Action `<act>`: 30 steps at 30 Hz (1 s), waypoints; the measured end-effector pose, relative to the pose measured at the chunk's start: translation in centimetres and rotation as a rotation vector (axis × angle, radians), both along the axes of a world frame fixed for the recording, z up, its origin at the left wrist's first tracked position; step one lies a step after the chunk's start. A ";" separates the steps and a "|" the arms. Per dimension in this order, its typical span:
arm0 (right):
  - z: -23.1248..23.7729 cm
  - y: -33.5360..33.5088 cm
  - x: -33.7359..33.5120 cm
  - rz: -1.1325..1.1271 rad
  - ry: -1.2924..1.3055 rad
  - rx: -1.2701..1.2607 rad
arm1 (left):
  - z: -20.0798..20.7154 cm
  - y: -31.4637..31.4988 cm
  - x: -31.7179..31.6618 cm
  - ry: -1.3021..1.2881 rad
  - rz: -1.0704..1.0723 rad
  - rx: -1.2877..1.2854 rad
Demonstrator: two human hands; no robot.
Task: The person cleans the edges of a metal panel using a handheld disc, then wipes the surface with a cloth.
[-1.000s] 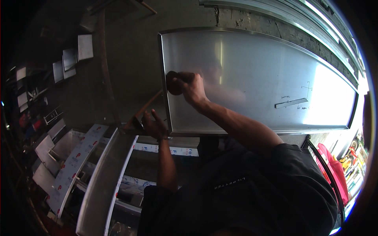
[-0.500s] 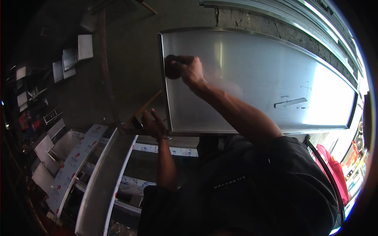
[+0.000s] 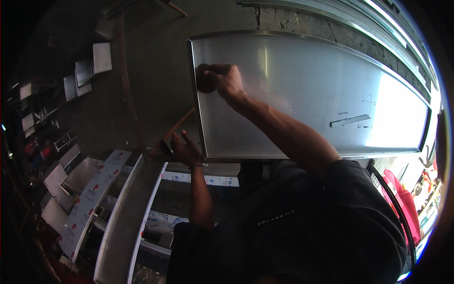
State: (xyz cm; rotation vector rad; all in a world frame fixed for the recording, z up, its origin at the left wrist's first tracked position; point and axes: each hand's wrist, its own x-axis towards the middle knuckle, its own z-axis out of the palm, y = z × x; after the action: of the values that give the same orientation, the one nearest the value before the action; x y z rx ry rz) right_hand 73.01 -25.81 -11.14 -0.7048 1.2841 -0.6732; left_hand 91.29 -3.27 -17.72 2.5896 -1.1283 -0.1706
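Note:
A long, shallow metal tray-like panel (image 3: 302, 90) with raised edges lies across in front of me. At its left end, my right hand (image 3: 229, 85) is closed on a round, dark brown disc (image 3: 206, 79), pressed close to the left rim; the exact kind of disc is too dark to tell. My left hand (image 3: 187, 150) holds nothing, its fingers apart, just outside the panel's near left corner. A flat metal strip (image 3: 350, 121) rests on the panel's right half, with pen marks around it.
Left of the panel, a wooden stick-like handle (image 3: 178, 124) slants near my left hand. Sheet-metal frames with printed film (image 3: 97, 189) stand at lower left. Loose metal plates (image 3: 101, 57) lie on the floor further left. Long metal lengths (image 3: 331, 14) run along the far side. A pink bag (image 3: 402, 203) is at right.
The whole view has shifted slightly. My right hand with the disc stays at nearly the same spot by the left rim, and my left hand keeps its place.

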 end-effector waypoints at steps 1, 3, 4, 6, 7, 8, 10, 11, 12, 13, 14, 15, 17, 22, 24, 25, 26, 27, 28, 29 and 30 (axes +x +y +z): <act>0.0 -0.3 -0.1 -0.045 -0.016 -0.008 | -0.1 -0.1 -0.1 0.008 -0.008 0.003; -1.3 2.0 -0.3 -0.052 -0.013 -0.035 | 0.0 -0.1 -0.1 0.014 -0.010 0.007; -1.7 4.0 -0.6 -0.008 0.009 -0.047 | 0.1 -0.1 -0.2 0.004 -0.010 0.015; -1.2 6.5 -0.7 0.043 0.023 -0.059 | 0.4 0.1 0.1 -0.012 -0.002 0.023; -0.8 7.2 -0.8 0.085 0.041 -0.044 | 0.6 0.1 0.1 -0.006 0.009 0.045; -0.6 7.3 -0.9 0.125 0.062 -0.033 | 0.7 -0.1 0.0 0.001 0.016 0.063; 1.2 4.4 -0.3 0.129 0.022 -0.023 | 0.3 0.8 0.8 -0.024 0.015 0.026; 1.4 2.7 -0.2 0.120 -0.003 -0.016 | -0.1 0.8 0.8 -0.034 0.000 -0.014; 0.5 1.4 -0.4 0.115 0.005 -0.014 | -0.1 0.5 0.4 -0.026 -0.005 -0.012; -0.3 0.0 -0.6 0.038 -0.008 -0.034 | -0.2 0.1 0.0 -0.014 -0.004 0.003; -0.9 -0.5 -0.4 -0.029 -0.030 -0.055 | -0.3 0.0 0.0 -0.011 0.008 0.017; -1.4 -0.2 -0.3 -0.024 -0.031 -0.056 | -0.3 -0.1 -0.1 -0.011 0.013 0.017; -2.3 1.6 -0.2 -0.025 -0.092 -0.033 | -0.3 0.0 0.1 -0.039 0.008 0.001; -0.6 4.0 0.1 0.082 -0.014 -0.032 | 0.1 0.6 0.6 -0.049 0.028 0.041; -0.4 2.6 0.2 0.106 -0.011 0.004 | 0.1 0.5 0.4 -0.041 0.029 0.047; -1.1 1.0 0.2 0.057 -0.036 -0.010 | 0.0 0.2 0.2 -0.047 0.006 0.025; -1.7 0.1 0.3 0.013 -0.064 -0.025 | -0.1 0.0 0.1 -0.055 -0.011 0.004; -2.1 0.0 0.1 0.011 -0.061 -0.023 | -0.2 -0.1 0.0 -0.052 -0.014 0.006; -2.5 0.1 -0.3 -0.004 -0.095 -0.034 | -0.3 -0.3 -0.2 -0.044 -0.013 0.000; -3.0 0.3 -0.6 -0.017 -0.130 -0.042 | -0.5 -0.3 -0.3 -0.036 -0.009 -0.004; -2.7 1.5 -0.4 -0.006 -0.138 -0.039 | -0.4 0.2 0.1 -0.044 0.002 -0.002</act>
State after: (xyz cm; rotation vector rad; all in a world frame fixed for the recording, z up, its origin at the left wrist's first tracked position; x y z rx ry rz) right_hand 72.63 -24.29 -13.86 -0.6750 1.1494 -0.7414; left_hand 91.38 -3.12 -18.14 2.6044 -1.1406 -0.1127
